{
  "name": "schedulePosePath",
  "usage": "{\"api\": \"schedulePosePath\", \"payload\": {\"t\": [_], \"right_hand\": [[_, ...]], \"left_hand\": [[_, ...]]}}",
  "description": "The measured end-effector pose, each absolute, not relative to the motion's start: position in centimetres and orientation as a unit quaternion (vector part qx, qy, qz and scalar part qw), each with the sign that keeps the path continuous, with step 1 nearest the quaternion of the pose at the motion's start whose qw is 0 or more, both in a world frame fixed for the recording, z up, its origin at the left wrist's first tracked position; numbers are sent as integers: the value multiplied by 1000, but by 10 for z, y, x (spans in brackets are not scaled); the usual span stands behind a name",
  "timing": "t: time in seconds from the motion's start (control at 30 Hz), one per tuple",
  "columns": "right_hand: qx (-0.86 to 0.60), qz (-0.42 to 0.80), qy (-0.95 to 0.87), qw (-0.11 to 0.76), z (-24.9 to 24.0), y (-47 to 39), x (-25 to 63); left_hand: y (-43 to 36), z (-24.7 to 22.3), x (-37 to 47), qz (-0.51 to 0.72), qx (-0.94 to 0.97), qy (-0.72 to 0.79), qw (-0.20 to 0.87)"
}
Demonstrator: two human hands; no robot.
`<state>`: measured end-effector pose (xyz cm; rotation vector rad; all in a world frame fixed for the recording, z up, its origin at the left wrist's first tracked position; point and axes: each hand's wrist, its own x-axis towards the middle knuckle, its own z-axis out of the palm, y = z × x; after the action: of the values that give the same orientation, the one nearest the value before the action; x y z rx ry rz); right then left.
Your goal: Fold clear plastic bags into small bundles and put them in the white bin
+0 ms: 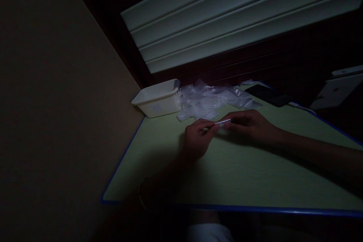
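A small, shiny, clear plastic piece [222, 122] is held between my two hands above the middle of the table. My left hand [197, 138] pinches its left end between thumb and fingers. At its right end, my right hand [253, 125] pinches it the same way. Just behind the hands lies a loose pile of clear plastic bags [202, 100]. What the held piece contains, if anything, is too dark and small to make out.
A white plastic bin [159, 100] stands at the table's back left, beside the wall. A dark flat device [268, 95] lies at the back right, with a white cable near it. The pale green table [255, 181] has a blue edge. Slatted panels rise behind.
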<state>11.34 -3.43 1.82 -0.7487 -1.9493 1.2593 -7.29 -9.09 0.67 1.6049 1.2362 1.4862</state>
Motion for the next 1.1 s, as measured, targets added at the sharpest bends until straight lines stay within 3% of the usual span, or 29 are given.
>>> {"api": "schedulePosePath", "payload": {"t": [0.43,0.9,1.1], "right_hand": [[-254,425,-789,365,22,-32,114],[-256,381,-808,371,20,-31,115],[-253,378,-810,369,19,-33,113]], "left_hand": [[-91,6,-75,538,653,465,260],[-92,6,-74,542,642,461,287],[-91,6,-75,547,671,440,237]]}}
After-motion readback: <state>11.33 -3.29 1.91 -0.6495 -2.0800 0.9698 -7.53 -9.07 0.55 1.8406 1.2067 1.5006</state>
